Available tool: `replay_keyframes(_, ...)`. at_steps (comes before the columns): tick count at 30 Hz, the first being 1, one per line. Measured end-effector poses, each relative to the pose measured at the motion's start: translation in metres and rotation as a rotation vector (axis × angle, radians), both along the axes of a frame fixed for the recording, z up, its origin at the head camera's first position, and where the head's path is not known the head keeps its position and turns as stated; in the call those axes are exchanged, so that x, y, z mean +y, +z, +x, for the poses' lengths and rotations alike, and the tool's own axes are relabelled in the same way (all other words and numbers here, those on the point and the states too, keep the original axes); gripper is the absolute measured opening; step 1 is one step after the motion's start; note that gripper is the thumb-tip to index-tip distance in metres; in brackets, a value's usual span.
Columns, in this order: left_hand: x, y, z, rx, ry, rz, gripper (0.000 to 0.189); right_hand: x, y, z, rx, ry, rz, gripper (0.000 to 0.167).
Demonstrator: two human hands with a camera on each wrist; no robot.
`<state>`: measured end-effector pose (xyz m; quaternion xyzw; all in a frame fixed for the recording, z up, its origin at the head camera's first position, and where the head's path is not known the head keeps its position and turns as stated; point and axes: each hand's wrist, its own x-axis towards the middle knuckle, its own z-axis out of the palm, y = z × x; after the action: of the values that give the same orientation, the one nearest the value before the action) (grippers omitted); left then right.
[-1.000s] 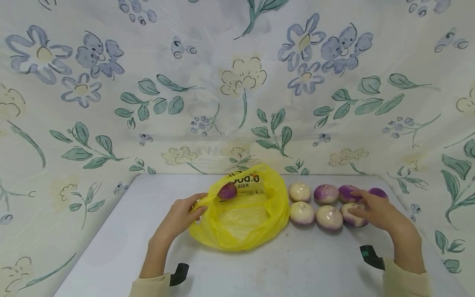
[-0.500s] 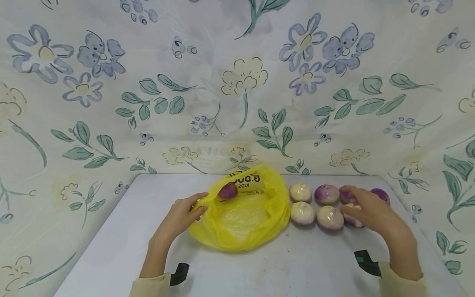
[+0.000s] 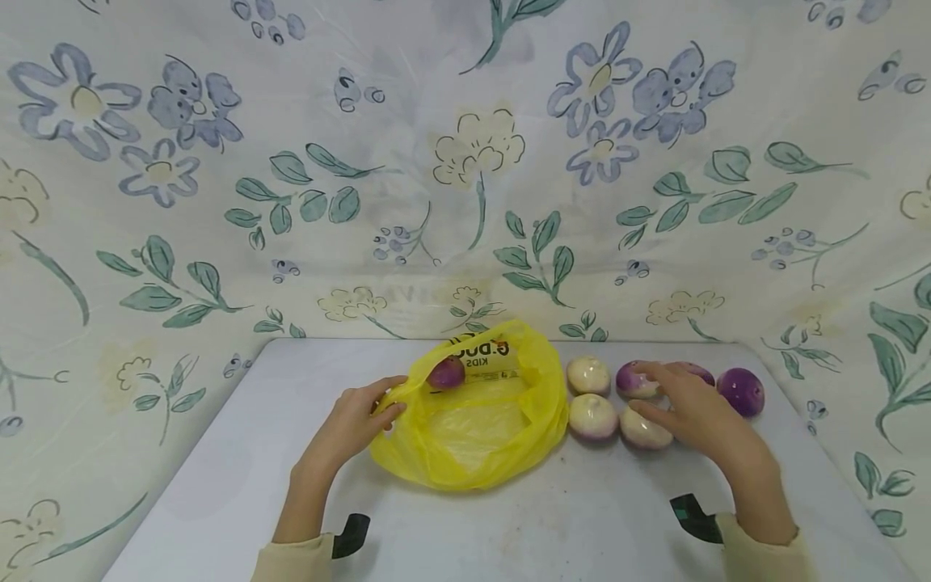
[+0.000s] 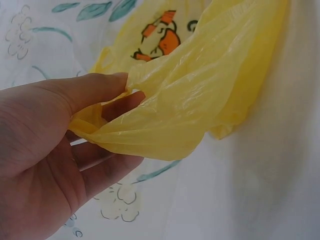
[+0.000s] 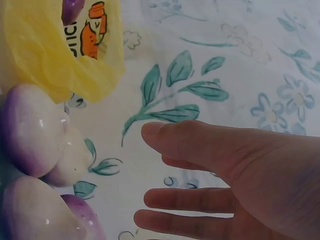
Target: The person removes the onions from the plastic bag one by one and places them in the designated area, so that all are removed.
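My left hand [image 3: 356, 422] pinches the left edge of a yellow plastic bag [image 3: 465, 477] between thumb and fingers. In the left wrist view the thin bag edge [image 4: 165, 135] is stretched out from those fingers. The bag's mouth gapes, and a purple turnip [image 3: 446, 373] lies inside it at the upper left. My right hand [image 3: 698, 416] hovers over two rows of purple-and-white turnips [image 3: 592, 417], its fingers extended and nothing in it. It partly covers the front-middle turnip [image 3: 646, 428] and hides others behind it. A darker purple turnip [image 3: 741, 392] sits right of the hand.
The bag and turnips stand on a white table [image 3: 509, 533]. A white cloth [image 3: 465, 242] with flower and leaf prints hangs directly behind the table's far edge and along its sides. The turnip rows begin right beside the bag.
My right hand has moved left across the turnips, exposing the purple one at the far right and covering those nearer the middle. My left hand and the bag have stayed in place.
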<state>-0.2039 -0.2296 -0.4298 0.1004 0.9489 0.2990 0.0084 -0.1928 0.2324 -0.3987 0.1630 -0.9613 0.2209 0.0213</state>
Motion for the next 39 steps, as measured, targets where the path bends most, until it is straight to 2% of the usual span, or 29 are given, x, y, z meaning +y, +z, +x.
replay_keyframes(9, 0.000, 0.000, 0.000, -0.005, 0.002, 0.000, 0.046, -0.016, -0.006, -0.002, -0.034, -0.013, 0.045, 0.057)
replay_keyframes(16, -0.002, 0.002, 0.001, -0.005, 0.004, -0.007, 0.046, -0.033, -0.012, -0.005, 0.037, 0.017, 0.051, 0.047)
replay_keyframes(22, -0.003, 0.002, 0.001, 0.001, 0.000, -0.006, 0.047, -0.045, -0.018, -0.007, 0.102, 0.076, 0.061, 0.045)
replay_keyframes(27, -0.003, 0.001, 0.000, 0.003, 0.004, 0.000, 0.047, -0.055, -0.019, -0.009, 0.068, 0.097, 0.099, 0.050)
replay_keyframes(33, -0.003, 0.000, -0.001, 0.000, 0.007, -0.002, 0.047, -0.070, -0.021, -0.010, 0.008, 0.096, 0.078, 0.052)
replay_keyframes(39, -0.003, -0.001, -0.001, 0.002, 0.001, -0.007, 0.046, -0.090, -0.023, -0.017, 0.012, 0.130, 0.049, 0.048)
